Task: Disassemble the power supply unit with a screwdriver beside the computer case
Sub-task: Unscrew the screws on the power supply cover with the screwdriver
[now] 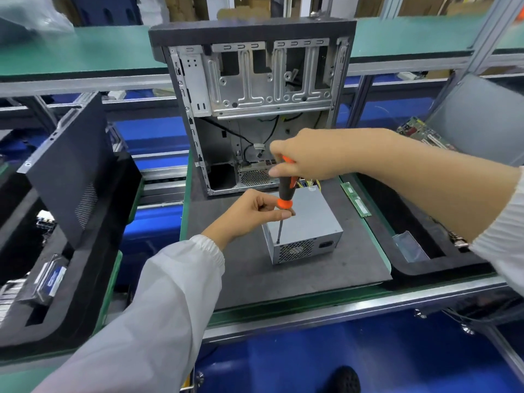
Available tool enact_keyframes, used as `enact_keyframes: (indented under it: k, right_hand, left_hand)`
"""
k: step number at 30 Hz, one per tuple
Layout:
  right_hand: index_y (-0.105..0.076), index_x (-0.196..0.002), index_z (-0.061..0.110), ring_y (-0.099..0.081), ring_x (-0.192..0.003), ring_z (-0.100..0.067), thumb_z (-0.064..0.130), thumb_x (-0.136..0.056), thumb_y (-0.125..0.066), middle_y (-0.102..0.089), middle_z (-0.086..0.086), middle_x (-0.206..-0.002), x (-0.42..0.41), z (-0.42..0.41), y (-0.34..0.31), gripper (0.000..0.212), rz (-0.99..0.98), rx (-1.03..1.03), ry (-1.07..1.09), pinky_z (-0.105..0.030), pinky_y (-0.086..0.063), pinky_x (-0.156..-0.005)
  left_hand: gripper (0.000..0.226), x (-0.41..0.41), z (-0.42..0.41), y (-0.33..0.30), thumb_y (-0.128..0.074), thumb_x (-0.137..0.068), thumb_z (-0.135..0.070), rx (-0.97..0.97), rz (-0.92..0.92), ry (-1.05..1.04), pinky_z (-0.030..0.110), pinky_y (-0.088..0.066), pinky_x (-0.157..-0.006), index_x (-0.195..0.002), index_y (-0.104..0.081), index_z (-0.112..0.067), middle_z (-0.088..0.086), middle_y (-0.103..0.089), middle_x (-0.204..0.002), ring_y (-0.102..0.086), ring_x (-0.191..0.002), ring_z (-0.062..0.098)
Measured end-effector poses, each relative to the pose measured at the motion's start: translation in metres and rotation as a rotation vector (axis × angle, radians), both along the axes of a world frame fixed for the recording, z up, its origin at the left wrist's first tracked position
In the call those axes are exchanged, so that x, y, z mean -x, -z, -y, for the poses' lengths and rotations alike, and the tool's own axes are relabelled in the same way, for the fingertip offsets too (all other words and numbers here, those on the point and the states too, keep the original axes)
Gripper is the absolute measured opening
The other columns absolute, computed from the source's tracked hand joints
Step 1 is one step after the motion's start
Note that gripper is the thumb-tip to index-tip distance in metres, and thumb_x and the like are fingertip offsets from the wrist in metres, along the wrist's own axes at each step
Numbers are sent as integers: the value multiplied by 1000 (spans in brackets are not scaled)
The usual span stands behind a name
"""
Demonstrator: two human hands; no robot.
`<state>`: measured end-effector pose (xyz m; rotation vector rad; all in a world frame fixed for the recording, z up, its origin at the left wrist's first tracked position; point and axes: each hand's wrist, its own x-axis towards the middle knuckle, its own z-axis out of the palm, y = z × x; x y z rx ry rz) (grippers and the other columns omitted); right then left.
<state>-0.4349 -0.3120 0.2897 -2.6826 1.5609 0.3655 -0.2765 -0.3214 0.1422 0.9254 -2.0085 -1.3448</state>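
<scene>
Screwdriver [285, 194] stands almost upright over the power supply [304, 229], its tip on the top face near the front left corner, just above the mesh grille; the right hand [306, 158] grips the top of the black and orange handle with fingers curled round it; the left hand [251, 212] pinches the shaft just under the orange collar, thumb and forefinger closed on it and the other fingers curled. The power supply is a grey metal box; it sits on the dark mat [255, 268], just in front of the open case [255, 106], and yellow wires show at its back end near the case. The case stands upright with its side open, and bare metal brackets and black cables are visible inside. Two green memory sticks [355, 199] lie on the mat to the right of the power supply; a dark side panel [68, 171] leans at the left; a circuit board [422, 134] lies far right.
</scene>
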Motion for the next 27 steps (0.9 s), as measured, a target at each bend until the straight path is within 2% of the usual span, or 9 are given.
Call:
enact_keyframes:
  k: [2,5,10,13,16,19,22,24,27]
  right_hand:
    - [-46,-105,25,-52,-68,-13,35,-98,-50,-50,9,-76,5,-2,-10,12,42,-158,-70,-34,-40,-61]
    - [-51,-108,33,-63,-81,-17,23,-92,-62,-58,11,-92,8,-5,-21,22,83,-288,-123,-39,-51,-74]
    - [-53,-90,14,-66,-50,-20,74,-85,-40,-65,-3,-70,0,-6,-9,61,-17,-77,147,-29,-48,-51]
    - [-45,-76,12,-48,-56,-17,58,-98,-34,-50,-2,-67,-4,-1,2,51,-90,103,77,-29,-32,-49]
    - [-48,-100,18,-47,-68,-15,35,-99,-47,-46,5,-76,-5,1,-4,17,-42,-70,-54,-32,-34,-57]
    - [-52,-116,25,-55,-83,-18,13,-91,-57,-52,5,-95,-5,-2,-18,28,-36,-205,-115,-35,-46,-66]
    - [-49,-120,27,-64,-76,-21,49,-88,-62,-50,9,-84,-4,-5,-19,41,-13,-190,-35,-28,-46,-56]
    - [-53,-99,18,-62,-60,-19,75,-81,-47,-52,2,-79,-5,-7,-14,61,-25,-73,106,-27,-40,-49]
    - [-42,-69,14,-45,-56,-15,74,-87,-35,-49,-3,-70,-6,-6,-4,63,-111,150,111,-28,-28,-47]
  left_hand:
    - [10,1,-5,-1,-72,-87,-31,20,-35,-22,16,-27,-57,-94,-79,-27,20,-22,-63,-20,-59,25]
    - [9,3,-10,-2,-73,-87,-28,8,-53,-45,18,-23,-53,-91,-80,-23,19,-19,-62,-16,-61,30]
    - [9,6,-11,-2,-73,-87,-28,-9,-26,-85,22,-21,-53,-86,-79,-22,13,-19,-61,-17,-60,30]
    - [11,6,-11,0,-72,-88,-29,-39,-50,-99,15,-21,-50,-86,-79,-21,7,-20,-57,-18,-55,17]
    - [12,4,-10,3,-70,-89,-31,-75,-80,-112,19,-20,-49,-89,-79,-22,-5,-34,-51,-21,-52,14]
    - [16,4,-12,3,-70,-87,-36,-62,-88,-99,23,-19,-51,-89,-79,-22,18,-31,-59,-19,-55,20]
    - [15,4,-12,4,-70,-89,-34,-53,-84,-86,17,-22,-49,-87,-79,-22,4,-31,-52,-21,-54,16]
    - [16,4,-11,4,-70,-89,-34,-61,-74,-82,18,-22,-49,-85,-79,-22,-7,-31,-50,-21,-53,15]
    - [18,5,-10,4,-70,-88,-35,-67,-72,-78,12,-26,-49,-86,-78,-19,-8,-30,-49,-22,-51,12]
